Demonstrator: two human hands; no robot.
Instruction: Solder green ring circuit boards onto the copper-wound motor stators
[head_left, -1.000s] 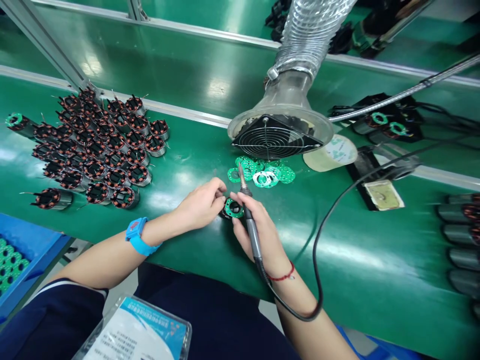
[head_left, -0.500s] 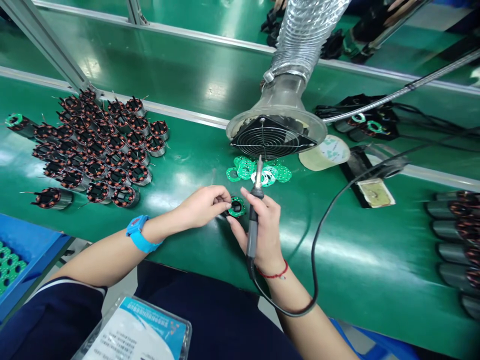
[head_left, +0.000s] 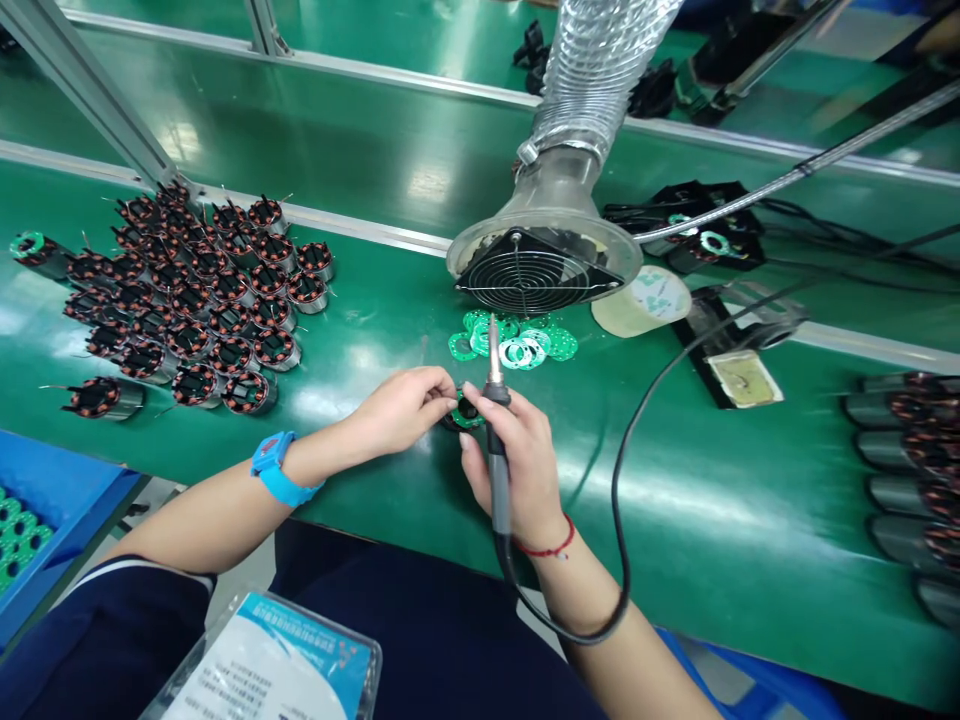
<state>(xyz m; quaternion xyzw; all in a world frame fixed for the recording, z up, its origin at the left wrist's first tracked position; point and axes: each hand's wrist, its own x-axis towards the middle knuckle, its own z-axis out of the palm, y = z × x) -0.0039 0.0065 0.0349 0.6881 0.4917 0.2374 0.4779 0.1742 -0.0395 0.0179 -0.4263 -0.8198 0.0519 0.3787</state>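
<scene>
Near the front of the bench stands a motor stator with a green ring-shaped circuit board (head_left: 469,414) on top, partly hidden by both hands. My left hand (head_left: 409,408) is closed, thumb and fingertips pinching at the board's left edge. My right hand (head_left: 526,465) grips a soldering iron (head_left: 498,470), its metal tip pointing up and away from me, clear of the board. The right index fingertip is close to the board's right side; I cannot tell whether it touches. Loose green ring boards (head_left: 517,345) lie in a pile beyond my hands.
A fume extractor (head_left: 525,275) hangs over the pile. Many wound stators (head_left: 191,300) stand at left, more stators (head_left: 907,490) lie at right. A tape roll (head_left: 641,303) and a soldering stand with sponge (head_left: 745,378) sit right of centre. The iron's black cable (head_left: 619,520) loops over my right forearm.
My right hand and the soldering iron have shifted slightly left, the iron's tip moving left over the pile. The right fingers now cover more of the board. My left hand stays about the same.
</scene>
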